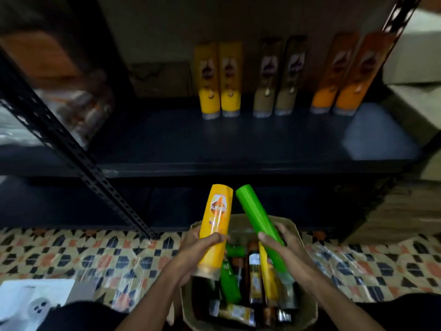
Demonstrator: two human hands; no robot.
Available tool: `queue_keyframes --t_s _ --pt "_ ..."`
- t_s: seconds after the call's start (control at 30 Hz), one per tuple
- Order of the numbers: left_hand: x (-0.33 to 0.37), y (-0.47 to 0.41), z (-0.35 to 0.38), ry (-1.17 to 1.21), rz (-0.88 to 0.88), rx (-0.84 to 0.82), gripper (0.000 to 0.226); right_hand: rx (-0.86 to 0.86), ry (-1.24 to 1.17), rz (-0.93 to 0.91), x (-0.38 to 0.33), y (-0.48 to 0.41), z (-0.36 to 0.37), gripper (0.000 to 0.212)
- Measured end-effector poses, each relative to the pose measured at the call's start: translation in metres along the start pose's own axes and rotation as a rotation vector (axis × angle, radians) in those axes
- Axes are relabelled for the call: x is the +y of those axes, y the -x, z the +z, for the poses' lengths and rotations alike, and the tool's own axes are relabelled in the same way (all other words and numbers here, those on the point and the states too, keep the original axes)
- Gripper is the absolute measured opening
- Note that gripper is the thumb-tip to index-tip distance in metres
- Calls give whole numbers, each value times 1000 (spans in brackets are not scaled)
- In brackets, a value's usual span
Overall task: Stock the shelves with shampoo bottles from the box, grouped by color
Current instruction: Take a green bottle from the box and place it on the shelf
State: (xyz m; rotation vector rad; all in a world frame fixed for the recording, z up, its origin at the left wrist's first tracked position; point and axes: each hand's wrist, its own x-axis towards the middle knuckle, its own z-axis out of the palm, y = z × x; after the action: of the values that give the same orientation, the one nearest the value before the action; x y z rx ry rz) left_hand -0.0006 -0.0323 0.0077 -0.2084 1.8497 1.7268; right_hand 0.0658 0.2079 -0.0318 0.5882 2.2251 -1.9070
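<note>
My left hand [195, 252] grips a yellow shampoo bottle [216, 223], held cap-down above the box [188, 306]. My right hand [284, 247] grips a green shampoo bottle [257, 223], also cap-down and tilted left. The box sits on the floor below my hands and holds several more bottles, green, yellow and dark ones. On the dark shelf [238, 144] stand three pairs of bottles: yellow [219, 80], beige [276, 77] and orange [346, 75].
A black perforated upright [71, 149] of the rack slants across the left. A lower shelf [71, 204] lies beneath. The floor has patterned tiles [95, 256]. A white sheet of paper [31, 302] lies at the bottom left. Blurred packages [81, 108] sit at the shelf's left.
</note>
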Motion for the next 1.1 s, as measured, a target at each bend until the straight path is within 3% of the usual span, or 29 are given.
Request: queue_keyframes --t_s 0.1,0.23,0.37,0.6,0.77,1.1 --pt "34 2 -1 41 83 7 63 20 -214 -83 -36 -5 -2 69" --pt "87 -2 2 72 204 41 41 42 -345 -246 -101 -23 -8 74" --pt "140 -18 6 65 366 116 39 126 -321 -437 -164 -52 -20 58" --pt "193 -58 18 -22 588 143 48 289 -193 -621 -205 -107 -28 73" --pt "197 -84 31 -39 724 137 44 342 -126 -633 -195 -135 -24 79" --pt "186 -112 35 0 749 121 53 330 0 -515 -176 -157 -28 81"
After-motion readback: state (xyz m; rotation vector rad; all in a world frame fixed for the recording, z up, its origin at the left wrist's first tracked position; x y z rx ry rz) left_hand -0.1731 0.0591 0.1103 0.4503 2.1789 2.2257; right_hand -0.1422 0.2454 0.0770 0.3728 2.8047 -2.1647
